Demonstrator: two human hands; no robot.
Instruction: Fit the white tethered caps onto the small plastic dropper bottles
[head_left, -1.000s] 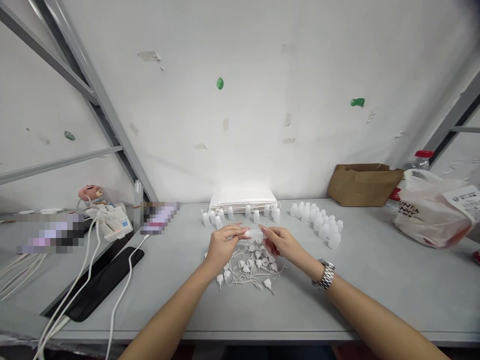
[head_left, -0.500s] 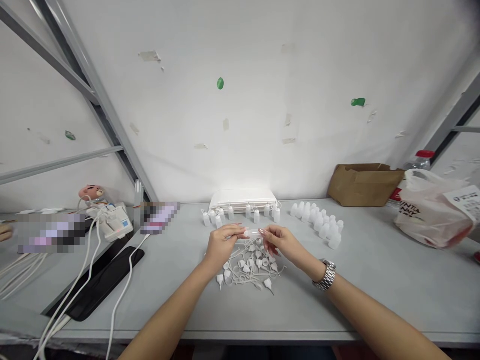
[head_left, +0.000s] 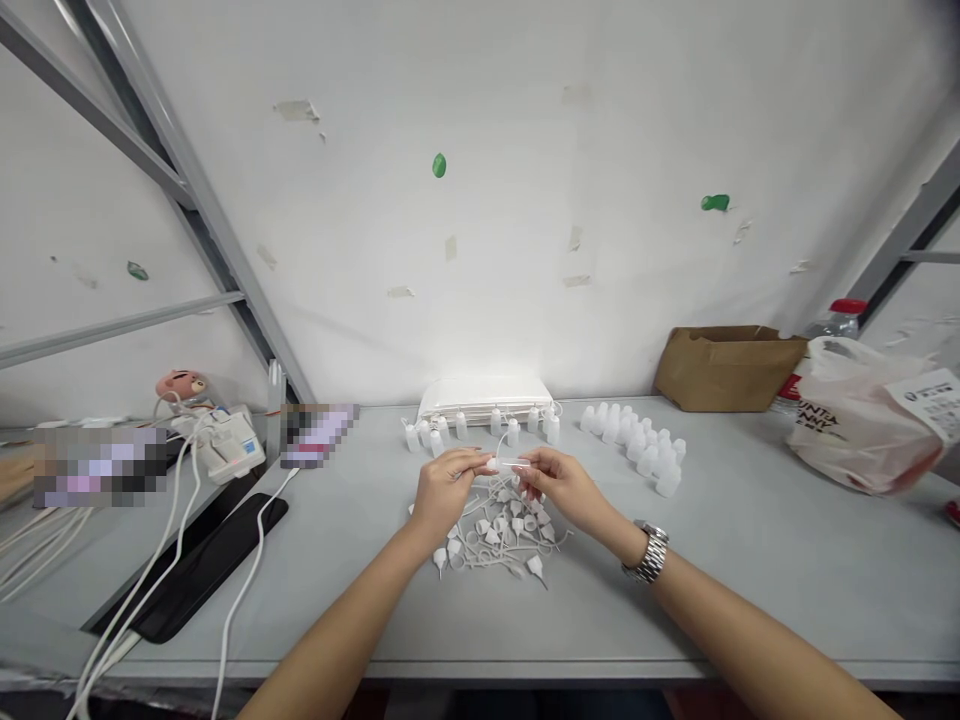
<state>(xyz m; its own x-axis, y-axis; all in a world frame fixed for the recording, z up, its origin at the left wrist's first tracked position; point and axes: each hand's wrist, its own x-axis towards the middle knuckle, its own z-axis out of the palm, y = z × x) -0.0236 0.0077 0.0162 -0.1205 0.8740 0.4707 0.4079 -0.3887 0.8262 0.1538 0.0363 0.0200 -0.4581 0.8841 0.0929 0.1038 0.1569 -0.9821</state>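
Observation:
In front of me my left hand (head_left: pixel 450 488) pinches a small needle-tip cap (head_left: pixel 495 464) by its white end. A slim, clear tube-like part points right from it, held level. My right hand (head_left: pixel 559 482) is closed at the tube's right end, thumb and fingers together. A thin white strap curves up over the piece. Below the hands lies a loose pile of white needle-tip caps (head_left: pixel 493 536) with straps and rings. Behind my hands stand several small capped bottles (head_left: pixel 513 432). To the right, more translucent bottles (head_left: pixel 645 440) are grouped without needle-tip caps.
A white flat stack (head_left: pixel 486 393) leans against the back wall. At right are a brown paper bag (head_left: pixel 731 370) and a plastic carrier bag (head_left: pixel 855 420). At left lie a black power bank-like slab (head_left: pixel 217 570), cables and a phone (head_left: pixel 319 435). Another person's hand (head_left: pixel 15 478) shows far left.
My right hand's fingers have shifted slightly on the clear part, and more of it shows. The strap now arches above it. The other person's hand has moved further into view.

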